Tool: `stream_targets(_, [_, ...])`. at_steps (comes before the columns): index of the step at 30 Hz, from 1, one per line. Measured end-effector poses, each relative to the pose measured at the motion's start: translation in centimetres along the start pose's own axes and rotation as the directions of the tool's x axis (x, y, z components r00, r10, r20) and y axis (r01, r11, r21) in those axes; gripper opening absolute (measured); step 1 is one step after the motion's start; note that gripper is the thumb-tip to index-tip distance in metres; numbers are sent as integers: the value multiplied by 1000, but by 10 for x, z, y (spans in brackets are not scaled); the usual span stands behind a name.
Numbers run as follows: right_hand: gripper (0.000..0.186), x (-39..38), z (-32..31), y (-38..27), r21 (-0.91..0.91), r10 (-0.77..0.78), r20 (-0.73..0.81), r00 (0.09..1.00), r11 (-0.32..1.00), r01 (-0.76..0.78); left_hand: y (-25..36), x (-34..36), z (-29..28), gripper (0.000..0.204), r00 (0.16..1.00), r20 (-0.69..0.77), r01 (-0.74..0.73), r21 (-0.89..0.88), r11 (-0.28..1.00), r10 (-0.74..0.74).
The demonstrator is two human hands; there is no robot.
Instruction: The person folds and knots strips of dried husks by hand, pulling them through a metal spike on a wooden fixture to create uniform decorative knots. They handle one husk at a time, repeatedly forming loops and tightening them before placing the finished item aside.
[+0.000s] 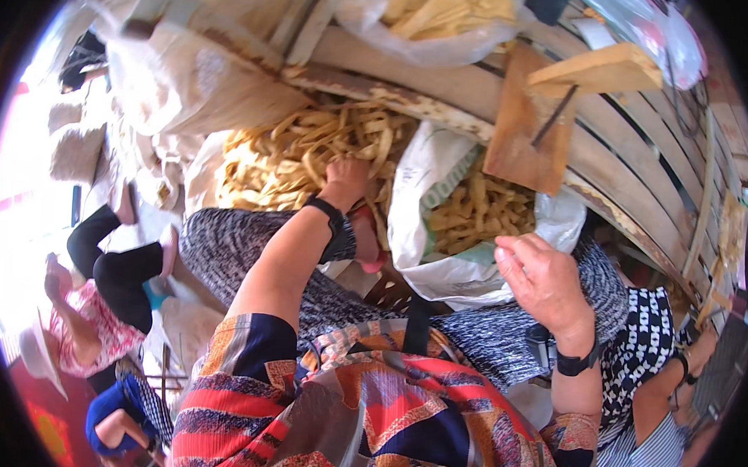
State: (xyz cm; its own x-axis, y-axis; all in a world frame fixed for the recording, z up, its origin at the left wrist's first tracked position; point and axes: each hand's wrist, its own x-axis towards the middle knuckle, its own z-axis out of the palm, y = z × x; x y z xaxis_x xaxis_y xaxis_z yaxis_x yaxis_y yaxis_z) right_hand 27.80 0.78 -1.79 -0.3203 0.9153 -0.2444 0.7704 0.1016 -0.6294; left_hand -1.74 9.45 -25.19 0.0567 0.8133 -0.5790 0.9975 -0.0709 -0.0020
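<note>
My left hand (347, 181) reaches into a heap of pale yellow-brown strips (268, 166), curled and peel-like, piled in front of my left knee. Its fingers bend down among the strips, and their tips are partly hidden. Between my knees stands a white woven sack (414, 173) with its rim rolled back, holding shorter yellow-brown pieces (479, 213). Just over the sack's right rim hovers my right hand (543, 283), palm turned inward. The fingers are loosely bent, with the thumb a little apart, and nothing shows in them. Each wrist wears a dark band.
A slatted wooden bench (636, 153) spans the far side, carrying a wooden board with an upright metal piece (553, 116) and a clear plastic bag of yellow strips (450, 16). A large pale sack (189, 75) stands far left. People sit close on both sides, one in a pink top (95, 313).
</note>
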Motion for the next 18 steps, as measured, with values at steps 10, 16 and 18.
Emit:
stream_targets(10, [21,21,-3,-22,151,-204,-337,919,952,267,-50,-98,-163,14,970,28,-99,-862,497,243])
stream_targets(16, [49,70,-9,-105,345,-571,-391,722,636,690,-26,-237,-296,20,713,-422,-599,-782,173,560])
stream_targets(18, [39,69,-8,-128,642,-559,-210,802,540,544,-35,-268,-325,21,595,-540,-648,-761,-43,595])
